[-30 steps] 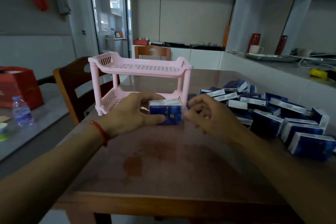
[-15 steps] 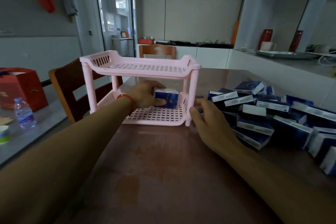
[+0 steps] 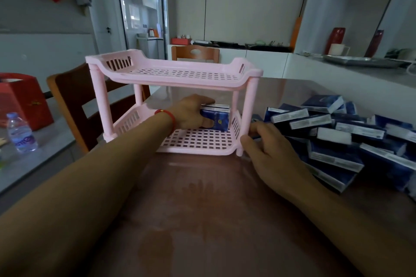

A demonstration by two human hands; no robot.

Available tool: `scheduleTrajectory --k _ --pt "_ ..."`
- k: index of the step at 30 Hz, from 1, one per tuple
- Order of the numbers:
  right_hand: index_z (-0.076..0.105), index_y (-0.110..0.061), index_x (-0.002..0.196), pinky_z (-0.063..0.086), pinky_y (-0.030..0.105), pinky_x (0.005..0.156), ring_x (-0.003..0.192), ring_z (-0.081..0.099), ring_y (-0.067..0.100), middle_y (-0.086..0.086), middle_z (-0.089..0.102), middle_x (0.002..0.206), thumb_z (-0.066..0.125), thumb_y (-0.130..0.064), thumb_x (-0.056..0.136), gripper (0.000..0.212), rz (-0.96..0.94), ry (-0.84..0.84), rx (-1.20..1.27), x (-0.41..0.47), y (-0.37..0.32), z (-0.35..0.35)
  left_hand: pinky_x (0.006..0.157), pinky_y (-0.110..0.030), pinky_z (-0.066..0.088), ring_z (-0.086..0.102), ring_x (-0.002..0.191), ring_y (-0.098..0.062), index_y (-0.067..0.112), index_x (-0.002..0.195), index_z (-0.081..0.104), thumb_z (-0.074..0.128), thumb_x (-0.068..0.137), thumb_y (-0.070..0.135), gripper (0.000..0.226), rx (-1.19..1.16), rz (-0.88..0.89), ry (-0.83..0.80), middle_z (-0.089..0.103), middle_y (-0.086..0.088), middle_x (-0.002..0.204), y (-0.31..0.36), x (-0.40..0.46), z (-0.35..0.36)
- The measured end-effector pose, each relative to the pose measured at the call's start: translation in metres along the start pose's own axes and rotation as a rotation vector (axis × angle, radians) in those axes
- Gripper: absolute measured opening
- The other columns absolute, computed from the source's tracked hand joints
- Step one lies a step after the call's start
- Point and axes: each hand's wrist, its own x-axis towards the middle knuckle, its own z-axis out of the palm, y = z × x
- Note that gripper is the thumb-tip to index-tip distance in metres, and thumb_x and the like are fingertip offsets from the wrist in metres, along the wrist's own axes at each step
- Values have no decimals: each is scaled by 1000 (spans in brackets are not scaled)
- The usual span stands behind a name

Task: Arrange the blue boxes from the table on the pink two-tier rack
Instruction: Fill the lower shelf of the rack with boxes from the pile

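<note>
A pink two-tier rack [image 3: 198,144] stands on the brown table [image 3: 202,209]. Its top tier holds nothing. My left hand [image 3: 190,112] reaches into the lower tier and grips a blue box [image 3: 217,117] standing upright at the far right corner of that tier. My right hand [image 3: 267,144] rests on the table beside the rack's front right leg, fingers apart, touching the near edge of a pile of several blue boxes [image 3: 337,132] to the right.
A wooden chair [image 3: 74,101] stands left of the table and another chair [image 3: 195,53] behind it. On the left side surface are a water bottle [image 3: 20,133] and a red box [image 3: 21,99]. A white counter [image 3: 337,74] runs along the right.
My left hand carried the blue box from the table in front of the rack into the lower tier, toward its right back corner. My right hand let go of it and moved beside the rack's leg.
</note>
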Motion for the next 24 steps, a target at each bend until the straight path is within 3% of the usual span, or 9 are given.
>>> scheduleTrajectory --k 4,14,20,24 --pt "56 -27 115 47 17 80 96 58 4 -7 51 115 50 -34 101 17 4 -3 -6 -1 -1 0 108 -30 35 51 131 -23 20 152 40 76 86 29 75 47 10 7 49 -5 150 2 0 3" --pt "58 -22 116 41 11 69 90 59 5 -4 53 117 52 -31 100 19 -6 -9 4 -3 -3 -4 101 -29 41 57 122 -25 16 145 49 77 86 26 66 65 17 92 56 -9 141 -1 -2 6" --pt "57 -25 115 51 21 79 94 61 7 -4 53 119 53 -33 99 18 5 -15 13 -2 -3 -3 96 -22 35 55 124 -22 18 149 41 75 88 25 71 12 17 71 52 -7 146 -3 -3 10" --pt "57 -25 118 45 14 73 94 61 6 -5 53 119 52 -32 100 21 8 -20 13 -2 -3 -4 98 -26 39 56 122 -23 20 150 38 77 86 28 76 -22 10 62 52 -8 145 -5 -2 11"
